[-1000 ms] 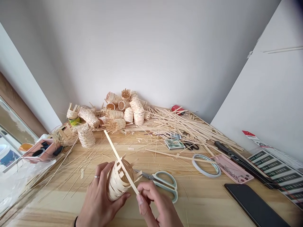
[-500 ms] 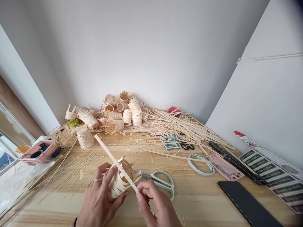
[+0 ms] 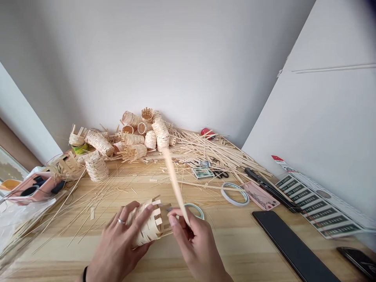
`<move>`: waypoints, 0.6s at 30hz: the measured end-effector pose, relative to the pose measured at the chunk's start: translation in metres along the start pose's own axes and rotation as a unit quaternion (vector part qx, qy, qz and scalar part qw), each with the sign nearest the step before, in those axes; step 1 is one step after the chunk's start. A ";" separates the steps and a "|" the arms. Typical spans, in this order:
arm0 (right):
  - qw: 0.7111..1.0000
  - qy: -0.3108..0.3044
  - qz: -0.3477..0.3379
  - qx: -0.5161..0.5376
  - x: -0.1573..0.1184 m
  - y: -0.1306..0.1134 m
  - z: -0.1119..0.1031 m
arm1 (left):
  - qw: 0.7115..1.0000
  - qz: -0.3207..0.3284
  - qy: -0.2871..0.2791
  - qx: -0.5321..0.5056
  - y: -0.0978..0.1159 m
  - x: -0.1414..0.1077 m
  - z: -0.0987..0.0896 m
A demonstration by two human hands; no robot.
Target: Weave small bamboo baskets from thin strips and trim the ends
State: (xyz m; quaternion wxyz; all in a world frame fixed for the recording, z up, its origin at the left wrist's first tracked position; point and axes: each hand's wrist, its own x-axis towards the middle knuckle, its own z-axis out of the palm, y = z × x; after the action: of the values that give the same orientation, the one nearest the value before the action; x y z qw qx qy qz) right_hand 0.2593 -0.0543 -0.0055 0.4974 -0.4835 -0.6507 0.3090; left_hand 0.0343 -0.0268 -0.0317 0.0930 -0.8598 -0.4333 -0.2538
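A small woven basket (image 3: 148, 225) of pale flat strips lies tilted in my left hand (image 3: 117, 237), whose fingers wrap over its side. Its open end, with short strip ends standing out of the rim, faces right. Between the thumb and fingers of my right hand (image 3: 195, 241) is a long flat wooden strip (image 3: 174, 180), blurred, pointing up and away from me. Behind the right hand lies a pair of scissors with pale green handles (image 3: 199, 210), mostly covered.
Several finished woven baskets (image 3: 161, 133) are heaped against the wall, beside a pile of loose strips (image 3: 217, 150). To the right lie a tape roll (image 3: 225, 197), a pink case (image 3: 260, 196), a black-handled tool (image 3: 267, 186) and a phone (image 3: 290, 244). A pink bin (image 3: 38, 190) stands left.
My right hand has swung the strip from across the basket's rim to pointing away from me. The basket has turned so its opening faces right. The view has shifted rightward.
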 end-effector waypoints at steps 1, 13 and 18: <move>1.000 -0.008 0.001 -0.003 0.001 -0.001 -0.001 | 1.000 0.013 -0.011 0.005 0.000 -0.001 0.001; 0.998 -0.055 0.034 0.022 -0.002 -0.003 0.000 | 0.995 0.072 -0.069 0.013 0.007 0.002 0.001; 0.996 -0.062 0.049 0.036 0.001 -0.005 0.000 | 0.994 0.079 -0.074 0.014 0.010 0.002 0.001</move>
State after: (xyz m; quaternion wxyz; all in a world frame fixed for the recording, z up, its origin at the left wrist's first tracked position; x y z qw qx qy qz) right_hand 0.2578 -0.0554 -0.0006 0.4575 -0.4765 -0.6439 0.3860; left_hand 0.0434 -0.0306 -0.0307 0.0920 -0.9063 -0.3732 -0.1754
